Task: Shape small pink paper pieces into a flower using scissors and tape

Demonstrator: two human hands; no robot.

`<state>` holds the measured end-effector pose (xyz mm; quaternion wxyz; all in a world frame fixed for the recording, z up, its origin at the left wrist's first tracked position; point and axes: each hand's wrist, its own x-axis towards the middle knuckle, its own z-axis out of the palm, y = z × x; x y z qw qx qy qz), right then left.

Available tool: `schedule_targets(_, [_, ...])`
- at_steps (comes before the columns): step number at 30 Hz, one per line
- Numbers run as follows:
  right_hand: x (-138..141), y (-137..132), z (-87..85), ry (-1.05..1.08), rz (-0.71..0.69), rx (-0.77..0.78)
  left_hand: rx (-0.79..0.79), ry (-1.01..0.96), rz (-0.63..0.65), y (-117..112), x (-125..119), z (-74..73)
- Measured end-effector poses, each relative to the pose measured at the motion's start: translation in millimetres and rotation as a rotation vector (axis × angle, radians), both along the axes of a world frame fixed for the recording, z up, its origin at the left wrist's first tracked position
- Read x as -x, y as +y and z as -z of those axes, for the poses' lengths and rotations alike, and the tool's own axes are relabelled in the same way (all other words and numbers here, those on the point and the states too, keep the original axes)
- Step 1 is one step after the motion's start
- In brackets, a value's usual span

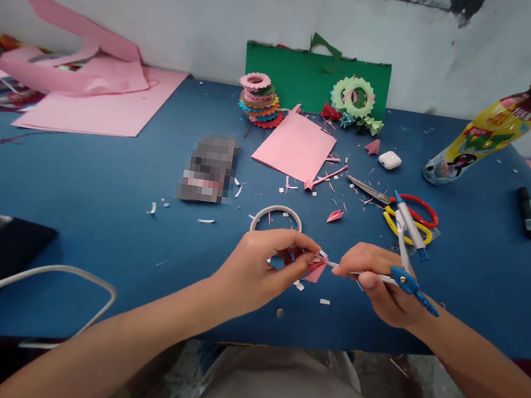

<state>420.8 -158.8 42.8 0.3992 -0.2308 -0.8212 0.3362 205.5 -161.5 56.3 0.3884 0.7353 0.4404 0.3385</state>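
Pinched in the fingers of my left hand (269,259) is a small folded piece of pink paper (317,270). My right hand (383,278) is closed around a drawing compass (405,280) with a blue head and white legs. One leg of the compass points left and its tip meets the pink paper; the other sticks up and away. Just behind my left hand lies a roll of white tape (278,210), partly covered by the fingers. A small folded pink piece (335,216) rests beyond my hands.
Red-and-yellow scissors (409,212) and a pink sheet (295,145) lie beyond my hands. A tilted-looking bottle (495,129), a white earbud case (390,160), stacked paper rings (259,101) and a black marker (527,213) stand or lie farther out. Paper scraps are scattered around.
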Motion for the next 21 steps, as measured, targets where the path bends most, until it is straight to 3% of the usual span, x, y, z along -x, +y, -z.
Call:
schedule_targets(6, [1.7,-0.8,-2.3,-0.007,0.019,0.02,-0.116,0.034,0.008,0.0,-0.4,1.6])
schedule_targets(21, [3.6,0.0,3.9,0.045,0.004,0.059,-0.102,0.027,0.023,-1.8,-2.0,-2.9])
